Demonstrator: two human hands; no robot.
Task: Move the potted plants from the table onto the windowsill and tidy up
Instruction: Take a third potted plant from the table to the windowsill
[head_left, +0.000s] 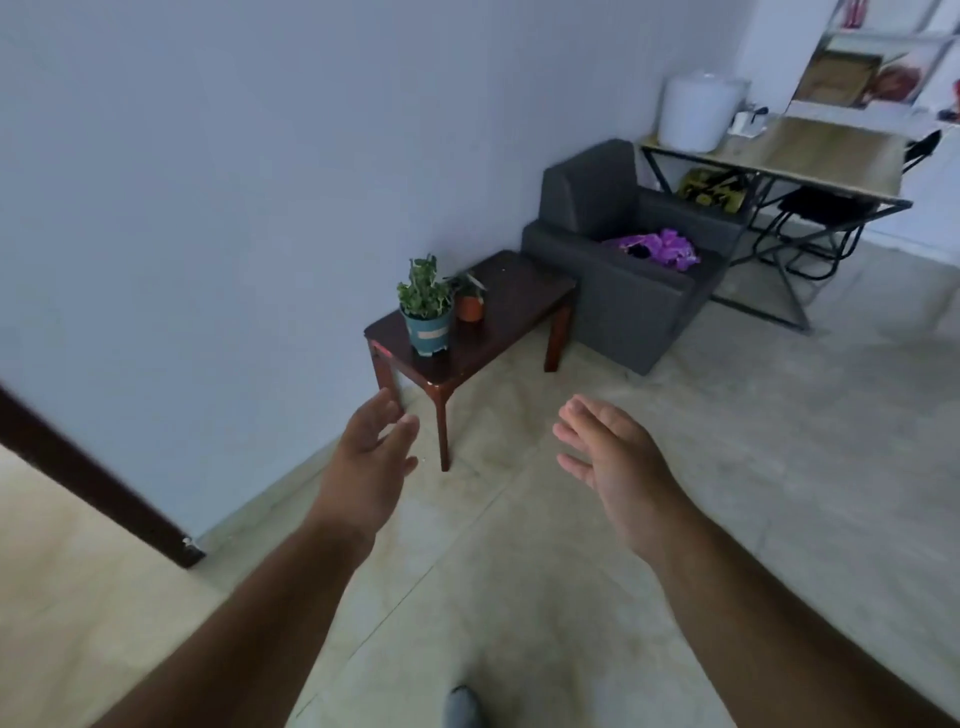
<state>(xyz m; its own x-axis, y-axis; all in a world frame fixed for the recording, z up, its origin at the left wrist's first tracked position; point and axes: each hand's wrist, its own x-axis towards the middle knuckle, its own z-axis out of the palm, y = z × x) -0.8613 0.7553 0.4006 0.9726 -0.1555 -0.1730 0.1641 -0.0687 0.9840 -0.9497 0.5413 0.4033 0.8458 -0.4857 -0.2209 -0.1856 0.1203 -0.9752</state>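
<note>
Left hand (371, 457) and right hand (608, 452) are reaching out, fingers relaxed and apart, holding nothing.
Two potted plants are sitting on one dark table (519, 296): blue pot (427, 332) near its left end, orange pot (470, 307) just right; one grey armchair (623, 291) beyond.

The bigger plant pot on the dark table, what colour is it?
The bigger pot is teal blue with a pale band around its middle, seen in the head view.

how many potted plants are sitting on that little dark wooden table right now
2. The plant in the blue-green pot stands near the table's front corner; the smaller plant in the orange pot stands just behind it, toward the wall. None looks hidden.
</note>
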